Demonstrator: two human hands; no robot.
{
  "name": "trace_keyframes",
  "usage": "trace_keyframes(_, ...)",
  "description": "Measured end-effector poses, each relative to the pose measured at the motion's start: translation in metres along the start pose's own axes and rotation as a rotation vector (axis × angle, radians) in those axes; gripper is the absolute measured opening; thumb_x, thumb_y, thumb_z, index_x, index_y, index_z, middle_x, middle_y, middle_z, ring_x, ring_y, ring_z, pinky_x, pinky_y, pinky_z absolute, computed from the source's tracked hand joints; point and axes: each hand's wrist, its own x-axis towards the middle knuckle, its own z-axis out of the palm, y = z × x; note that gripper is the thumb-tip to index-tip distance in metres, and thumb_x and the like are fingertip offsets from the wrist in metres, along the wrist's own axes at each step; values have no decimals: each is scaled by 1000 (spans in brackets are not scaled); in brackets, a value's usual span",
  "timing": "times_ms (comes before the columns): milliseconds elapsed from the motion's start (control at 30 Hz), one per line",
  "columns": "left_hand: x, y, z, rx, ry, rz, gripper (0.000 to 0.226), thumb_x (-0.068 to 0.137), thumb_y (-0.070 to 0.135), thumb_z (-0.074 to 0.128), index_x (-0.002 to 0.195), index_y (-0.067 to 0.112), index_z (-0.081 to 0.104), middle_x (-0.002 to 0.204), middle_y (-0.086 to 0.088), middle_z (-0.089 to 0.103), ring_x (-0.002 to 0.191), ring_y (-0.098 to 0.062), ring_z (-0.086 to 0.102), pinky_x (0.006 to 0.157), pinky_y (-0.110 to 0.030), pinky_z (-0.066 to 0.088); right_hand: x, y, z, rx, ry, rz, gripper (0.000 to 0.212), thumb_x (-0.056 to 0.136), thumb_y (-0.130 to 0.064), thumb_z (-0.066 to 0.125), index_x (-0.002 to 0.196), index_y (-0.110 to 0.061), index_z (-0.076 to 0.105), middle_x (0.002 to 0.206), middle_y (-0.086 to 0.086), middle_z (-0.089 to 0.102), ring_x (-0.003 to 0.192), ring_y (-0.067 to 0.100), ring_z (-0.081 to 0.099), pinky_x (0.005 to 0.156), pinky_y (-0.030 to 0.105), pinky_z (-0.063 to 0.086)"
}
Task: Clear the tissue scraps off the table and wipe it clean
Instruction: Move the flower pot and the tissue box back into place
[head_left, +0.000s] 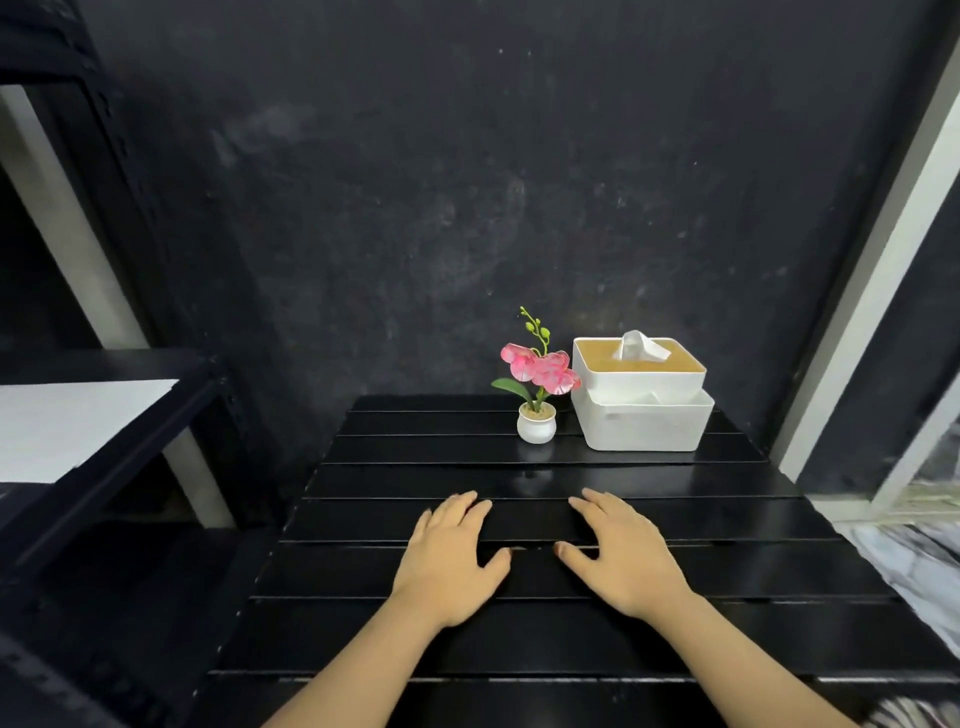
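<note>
A black slatted table (753, 566) fills the lower middle of the head view. My left hand (452, 551) lies flat on it, palm down, fingers apart, holding nothing. My right hand (621, 553) rests the same way a short gap to its right. At the table's far right stands a white tissue box (641, 395) with a tan lid, and a white tissue (640, 347) pokes up from its slot. No tissue scraps show on the table top.
A small white pot with a pink artificial orchid (536, 387) stands just left of the tissue box. A dark metal shelf unit (104, 415) with a white board is at the left. A black wall rises behind, and a white frame (857, 312) runs along the right.
</note>
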Motion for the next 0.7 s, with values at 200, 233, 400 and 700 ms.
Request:
trace_keyframes(200, 0, 0, 6, 7, 26, 5, 62, 91, 49, 39, 147, 27, 20, 157, 8, 13, 146, -10, 5, 121, -33, 2, -2, 2, 7, -48, -3, -5, 64, 89, -54, 35, 144, -24, 20, 156, -4, 14, 145, 15, 7, 118, 34, 10)
trace_keyframes(233, 1, 1, 5, 1, 27, 0, 62, 91, 49, 40, 146, 27, 21, 157, 9, 14, 146, -11, 6, 121, -33, 4, -2, 2, 7, -45, 1, -5, 64, 89, -54, 34, 144, -24, 19, 157, -4, 14, 145, 15, 7, 118, 34, 9)
trace_keyframes(400, 12, 7, 1, -128, 60, -42, 56, 90, 47, 45, 142, 27, 33, 149, 11, 27, 140, -11, 21, 118, -30, 16, -2, 1, 8, -8, 20, -6, 64, 88, -53, 35, 144, -25, 20, 156, -6, 15, 144, 13, 6, 119, 33, 8)
trace_keyframes(700, 110, 53, 13, -477, 259, -89, 52, 87, 21, 57, 136, 14, 40, 142, -5, 40, 129, -21, 40, 104, -29, 33, 1, 3, 8, 49, 22, -4, 63, 87, -53, 38, 143, -28, 22, 156, -9, 15, 144, 11, 5, 117, 31, 6)
